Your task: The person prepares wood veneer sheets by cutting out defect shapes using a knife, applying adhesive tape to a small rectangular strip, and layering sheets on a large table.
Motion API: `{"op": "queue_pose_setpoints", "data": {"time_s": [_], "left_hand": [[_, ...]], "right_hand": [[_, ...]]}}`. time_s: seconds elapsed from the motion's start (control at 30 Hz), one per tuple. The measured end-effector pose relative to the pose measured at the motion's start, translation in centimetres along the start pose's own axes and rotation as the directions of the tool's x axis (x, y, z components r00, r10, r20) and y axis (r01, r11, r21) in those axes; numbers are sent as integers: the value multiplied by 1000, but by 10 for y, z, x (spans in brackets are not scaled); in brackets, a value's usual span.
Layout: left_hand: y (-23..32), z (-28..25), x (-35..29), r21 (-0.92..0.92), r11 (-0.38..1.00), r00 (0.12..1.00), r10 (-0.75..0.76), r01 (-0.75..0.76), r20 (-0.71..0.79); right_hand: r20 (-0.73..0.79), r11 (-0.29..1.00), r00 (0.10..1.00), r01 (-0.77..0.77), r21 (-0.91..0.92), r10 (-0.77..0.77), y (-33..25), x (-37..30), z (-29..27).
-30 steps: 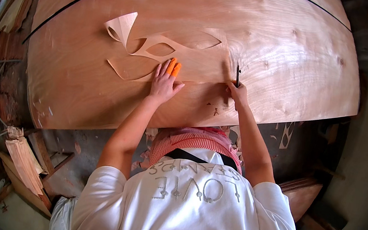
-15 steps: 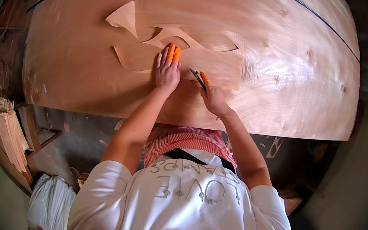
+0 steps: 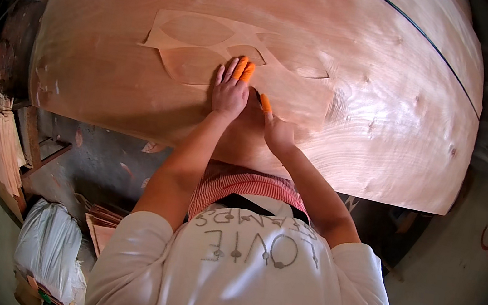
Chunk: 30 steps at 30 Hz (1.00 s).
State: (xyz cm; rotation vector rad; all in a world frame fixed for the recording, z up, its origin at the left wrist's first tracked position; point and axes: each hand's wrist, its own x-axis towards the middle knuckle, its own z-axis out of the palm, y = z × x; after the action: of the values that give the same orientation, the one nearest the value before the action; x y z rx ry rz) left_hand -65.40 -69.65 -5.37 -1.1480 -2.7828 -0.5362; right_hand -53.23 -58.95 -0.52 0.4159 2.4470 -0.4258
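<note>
A thin veneer piece [image 3: 299,101] with several leaf-shaped cut outlines lies on a large wood sheet [image 3: 397,99]. My left hand [image 3: 230,95] rests on the veneer with fingers stretched out, orange covers on two of them. Its fingertips are at the lower edge of a small pointed cut [image 3: 247,53]. Just to the right, my right hand [image 3: 279,134] is closed round a slim dark knife [image 3: 257,96], whose tip points up and left towards my left hand. An orange cover sits on its index finger. The knife's handle is mostly hidden in the hand.
Dark straps [image 3: 425,37] cross the far part of the wood sheet. At the left stand stacked wood strips [image 3: 6,139]. A white plastic sack [image 3: 50,243] sits on the floor at lower left, beside reddish-brown thin sheets [image 3: 102,226].
The veneer's left part, curled and folded before, now lies nearly flat. My right hand and the knife have come closer to my left hand. The whole view has tilted slightly.
</note>
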Motion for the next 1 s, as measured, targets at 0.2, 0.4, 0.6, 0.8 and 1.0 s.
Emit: {"op": "queue_pose_setpoints", "data": {"time_s": [0.2, 0.4, 0.6, 0.8, 1.0], "left_hand": [[9, -5, 4, -56, 998, 996, -9, 4, -90], [8, -1, 6, -74, 997, 996, -10, 3, -85], [5, 0, 6, -95, 995, 998, -33, 28, -52], [3, -2, 5, -133, 989, 998, -61, 56, -32], [3, -8, 5, -198, 977, 996, -84, 78, -23]], "right_hand": [[162, 967, 981, -144, 212, 111, 69, -12, 7], [306, 859, 891, 423, -287, -337, 157, -7, -76], [456, 722, 835, 517, -459, -307, 201, 4, -130], [384, 736, 829, 546, -400, -406, 127, 20, -148], [257, 611, 724, 683, -401, -640, 74, 93, -120]]}}
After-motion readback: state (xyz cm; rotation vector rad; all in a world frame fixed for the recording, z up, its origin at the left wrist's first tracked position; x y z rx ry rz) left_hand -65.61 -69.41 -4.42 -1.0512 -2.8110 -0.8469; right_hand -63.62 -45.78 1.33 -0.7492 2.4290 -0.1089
